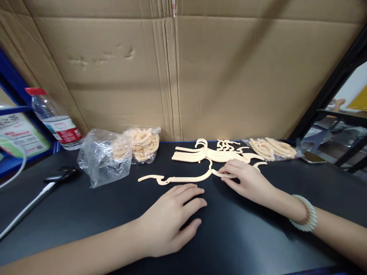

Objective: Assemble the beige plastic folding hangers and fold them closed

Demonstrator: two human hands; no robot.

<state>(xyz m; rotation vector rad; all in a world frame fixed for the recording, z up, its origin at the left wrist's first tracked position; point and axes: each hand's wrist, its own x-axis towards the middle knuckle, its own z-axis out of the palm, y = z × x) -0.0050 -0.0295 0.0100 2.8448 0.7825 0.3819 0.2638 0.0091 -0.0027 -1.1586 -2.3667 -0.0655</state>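
On the black table [243, 236] the spread hanger [189, 179] lies between the hands and the far stack [187, 157], perhaps set apart for easy reach. The left hand [172, 221] is near it, fingers loosely bent around nothing visible. The right hand [246, 177] straddles the hanger's right arm, seemingly steadying it; it covers part of that arm, so I cannot tell whether the fingers pinch.

Head camera looks from above, forward and down, over black tabletop [114, 206]; left hand [172, 219] and right hand [243, 179] near, cardboard panel [243, 68] farther.
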